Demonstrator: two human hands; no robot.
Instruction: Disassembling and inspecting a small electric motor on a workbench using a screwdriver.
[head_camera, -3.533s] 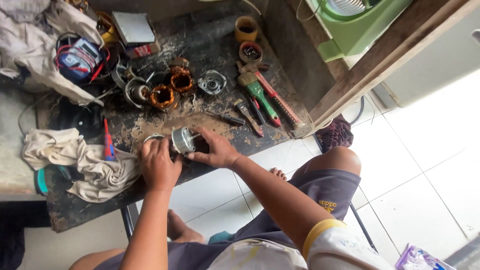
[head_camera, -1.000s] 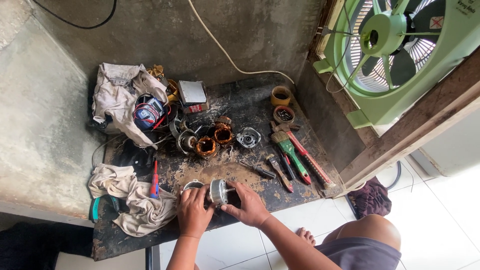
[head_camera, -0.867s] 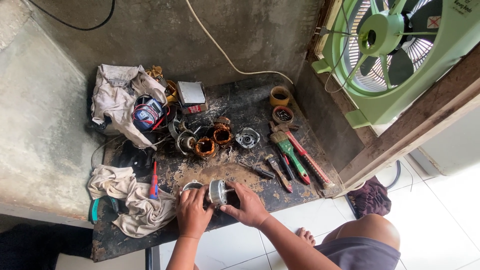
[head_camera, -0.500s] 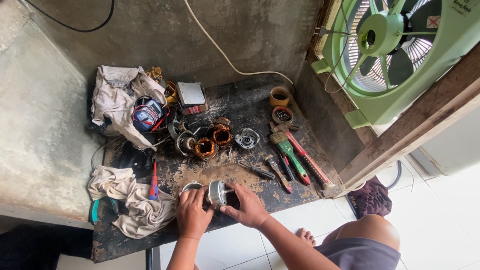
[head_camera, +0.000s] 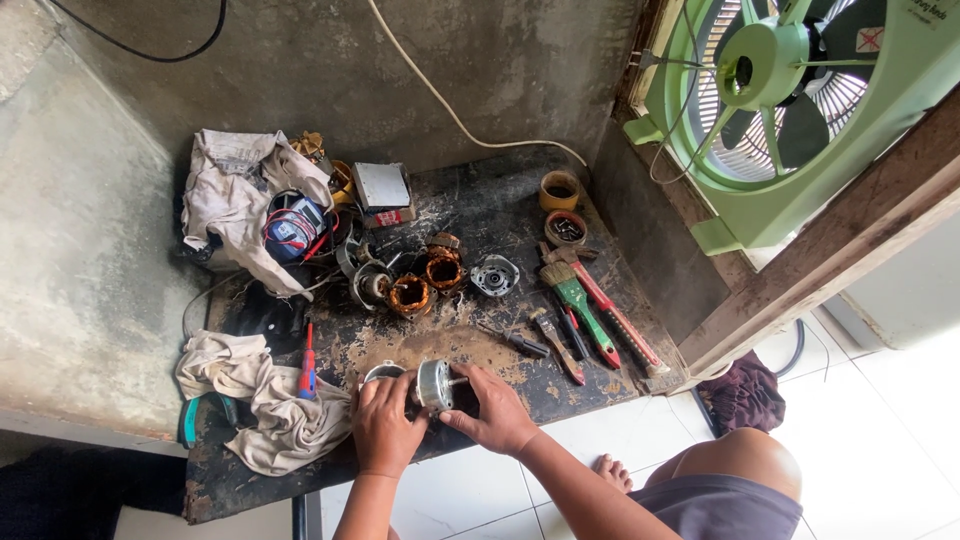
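1. The left hand (head_camera: 385, 425) and right hand (head_camera: 490, 410) meet at the near edge of the workbench (head_camera: 240, 480). Both are closed around a small silver motor rotor (head_camera: 436, 384), the left fingers wrapped on its near side, the right thumb and fingers pinching the shaft end.
2. The rotor sits just above the bench. A round metal housing (head_camera: 382, 373) lies touching the left knuckles.
3. Judged from the grip, the step in hand is fitting or turning the rotor by its shaft. The next move likely calls for keeping the shaft straight while the left hand steadies the body.
4. Left of the hands lie a pale rag (head_camera: 265, 400) and a red-and-blue screwdriver (head_camera: 308, 360).
5. Farther back stand copper-wound stators (head_camera: 425, 280), a silver end cap (head_camera: 494, 275), and to the right a green-handled brush (head_camera: 580, 305).
6. Farthest away are a second rag with a multimeter (head_camera: 292, 226) and a green fan (head_camera: 790, 90) leaning by the wall.
7. Against half a second ago, hands and rotor hold nearly the same place; only the view has shifted slightly.
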